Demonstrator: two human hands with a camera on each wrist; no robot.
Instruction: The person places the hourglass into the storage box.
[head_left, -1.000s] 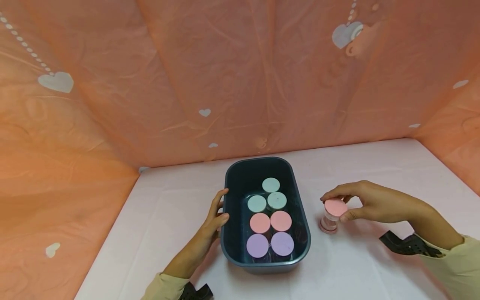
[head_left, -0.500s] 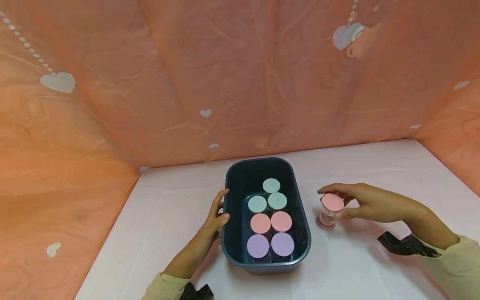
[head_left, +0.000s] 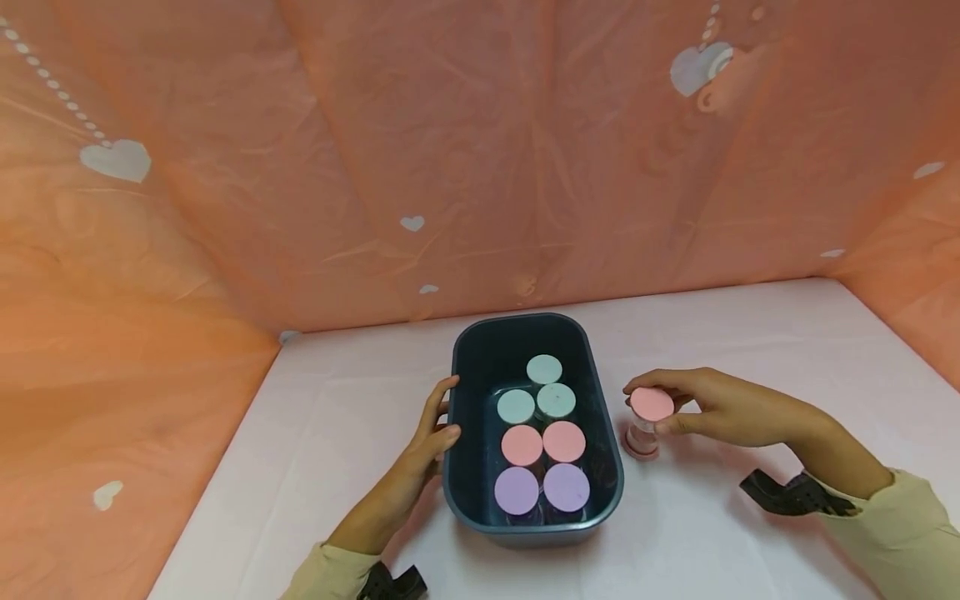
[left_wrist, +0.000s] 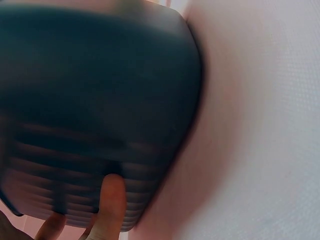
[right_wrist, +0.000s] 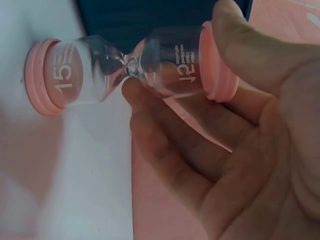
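Peach-coloured sheeting with white hearts (head_left: 112,160) hangs behind and beside a white worktop (head_left: 750,350). At its middle stands a dark blue tub (head_left: 467,475) holding seven sand timers upright in close pairs: two with purple caps (head_left: 516,490) nearest the person, two pink (head_left: 521,445) behind them, three pale green (head_left: 544,368) at the back.

The right hand (head_left: 708,408) pinches the top cap of another pink sand timer (head_left: 643,421), which stands on the worktop just right of the tub's wall. In the right wrist view the thumb and fingers (right_wrist: 165,150) curl round the pink cap and the upper glass bulb, and a white "15" is printed on each bulb. The left hand (head_left: 420,454) rests against the tub's left wall with its fingers straight, the tips at the rim; the left wrist view shows one fingertip (left_wrist: 112,200) pressed on the ribbed side.

As I judge it, the timer is being handled right at the tub, either heading in or just taken out. If it goes in, it must be lifted over the rim and lowered into the free space at the back left.

The tub hides the bodies of the timers inside; only their caps show. The left wrist view is blurred, and I cannot tell how much sand lies in either bulb.
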